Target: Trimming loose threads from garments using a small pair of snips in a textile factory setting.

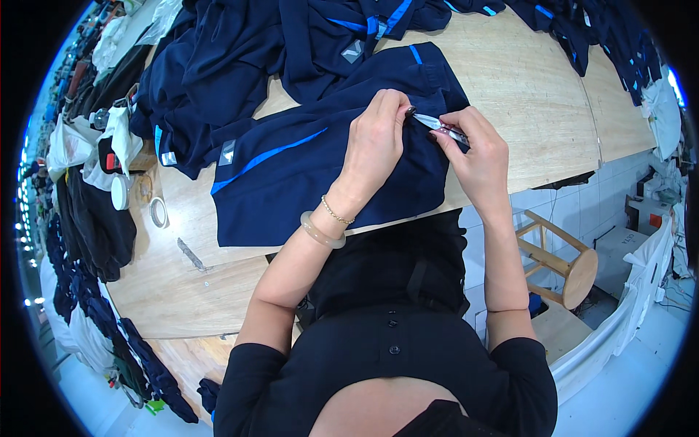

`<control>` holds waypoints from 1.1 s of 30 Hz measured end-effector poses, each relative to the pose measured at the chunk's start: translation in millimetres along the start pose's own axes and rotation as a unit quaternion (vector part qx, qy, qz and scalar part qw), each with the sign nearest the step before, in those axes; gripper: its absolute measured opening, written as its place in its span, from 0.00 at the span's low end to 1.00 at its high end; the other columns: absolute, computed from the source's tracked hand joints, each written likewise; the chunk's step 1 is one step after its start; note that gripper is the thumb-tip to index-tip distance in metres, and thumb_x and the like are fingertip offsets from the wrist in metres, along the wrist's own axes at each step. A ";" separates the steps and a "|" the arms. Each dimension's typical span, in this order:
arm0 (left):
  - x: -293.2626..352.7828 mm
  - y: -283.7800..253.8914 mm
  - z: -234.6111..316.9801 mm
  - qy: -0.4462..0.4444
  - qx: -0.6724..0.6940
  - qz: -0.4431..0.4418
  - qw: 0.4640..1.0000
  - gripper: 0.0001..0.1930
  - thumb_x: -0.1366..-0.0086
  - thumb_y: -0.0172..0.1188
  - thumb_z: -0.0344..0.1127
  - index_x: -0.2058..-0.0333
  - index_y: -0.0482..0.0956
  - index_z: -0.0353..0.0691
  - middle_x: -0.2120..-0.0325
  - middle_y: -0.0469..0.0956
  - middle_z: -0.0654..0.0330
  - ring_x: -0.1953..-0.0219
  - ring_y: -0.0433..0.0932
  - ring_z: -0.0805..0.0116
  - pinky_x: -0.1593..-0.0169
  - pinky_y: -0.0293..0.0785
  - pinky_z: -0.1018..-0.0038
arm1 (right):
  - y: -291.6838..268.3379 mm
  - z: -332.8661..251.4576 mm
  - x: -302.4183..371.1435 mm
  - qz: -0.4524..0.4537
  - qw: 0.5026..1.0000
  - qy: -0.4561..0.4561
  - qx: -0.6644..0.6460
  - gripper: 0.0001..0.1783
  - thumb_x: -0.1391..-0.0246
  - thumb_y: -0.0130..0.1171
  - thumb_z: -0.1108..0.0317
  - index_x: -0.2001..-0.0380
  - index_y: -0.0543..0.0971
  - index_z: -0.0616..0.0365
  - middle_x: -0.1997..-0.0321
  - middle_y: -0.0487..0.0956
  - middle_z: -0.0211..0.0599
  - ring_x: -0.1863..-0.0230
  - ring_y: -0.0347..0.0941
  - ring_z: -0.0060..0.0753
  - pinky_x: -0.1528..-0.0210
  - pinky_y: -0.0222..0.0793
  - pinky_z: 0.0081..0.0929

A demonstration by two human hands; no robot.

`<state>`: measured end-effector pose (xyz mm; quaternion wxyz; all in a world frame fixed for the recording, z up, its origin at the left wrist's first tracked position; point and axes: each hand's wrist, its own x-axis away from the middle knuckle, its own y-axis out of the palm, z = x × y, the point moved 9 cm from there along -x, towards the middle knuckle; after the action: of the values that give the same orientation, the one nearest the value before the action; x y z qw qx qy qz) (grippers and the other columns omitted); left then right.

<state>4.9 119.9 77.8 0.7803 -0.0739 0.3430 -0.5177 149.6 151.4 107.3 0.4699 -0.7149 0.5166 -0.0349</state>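
A navy garment point(306, 167) with a bright blue stripe lies flat on the wooden table point(524, 95) in front of me. My left hand point(375, 138) pinches a fold of its dark fabric near the right edge. My right hand point(470, 149) grips a small metal thread snip point(439, 128), whose tip points at the spot my left fingers hold. The two hands almost touch. A pale bangle and a thin gold chain sit on my left wrist.
More navy garments are heaped at the table's far side point(240, 51) and far right point(597, 36). A tape roll point(158, 212), a white cup point(120, 191) and a small metal tool point(191, 254) lie at left. A wooden stool point(561, 262) stands at right on the floor.
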 end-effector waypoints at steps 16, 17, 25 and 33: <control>3.4 -1.3 -3.1 -0.017 0.043 0.013 0.999 0.01 0.32 0.53 0.22 0.64 0.73 0.31 0.72 0.75 0.52 0.73 0.80 0.62 0.68 0.76 0.73 | 1.2 -2.1 -3.2 -0.006 1.000 0.001 0.006 0.10 0.54 0.69 0.73 0.68 0.78 0.58 0.69 0.78 0.35 0.67 0.77 0.39 0.66 0.71 0.29; 4.5 -2.0 -5.2 -0.026 0.052 0.019 0.998 0.01 0.31 0.52 0.22 0.64 0.73 0.31 0.72 0.75 0.53 0.73 0.80 0.64 0.68 0.76 0.75 | 0.9 1.1 -2.0 -0.008 1.000 0.011 -0.006 0.10 0.53 0.69 0.72 0.67 0.78 0.59 0.70 0.77 0.36 0.67 0.78 0.34 0.66 0.71 0.27; 43.0 -78.5 -65.1 -0.199 0.170 0.140 0.955 0.05 0.24 0.43 0.26 0.58 0.69 0.33 0.68 0.79 0.54 0.68 0.81 0.72 0.65 0.76 0.81 | 48.4 1.8 17.5 -0.072 0.788 0.236 -0.564 0.13 0.40 0.62 0.69 0.54 0.74 0.61 0.62 0.78 0.34 0.70 0.72 0.18 0.65 0.71 0.17; 91.0 -104.1 -125.5 -0.177 -0.032 0.046 0.983 0.18 0.30 0.52 0.26 0.43 0.70 0.37 0.46 0.77 0.51 0.44 0.77 0.57 0.40 0.69 0.68 | 117.6 73.0 23.2 -0.069 0.790 0.266 -0.549 0.09 0.34 0.55 0.68 0.55 0.72 0.60 0.51 0.81 0.49 0.50 0.81 0.39 0.51 0.79 0.30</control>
<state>-129.9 24.6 -9.6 0.8487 -0.1737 0.2194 -0.4487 116.4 177.0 -26.7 -0.1611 -0.8488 0.5025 0.0332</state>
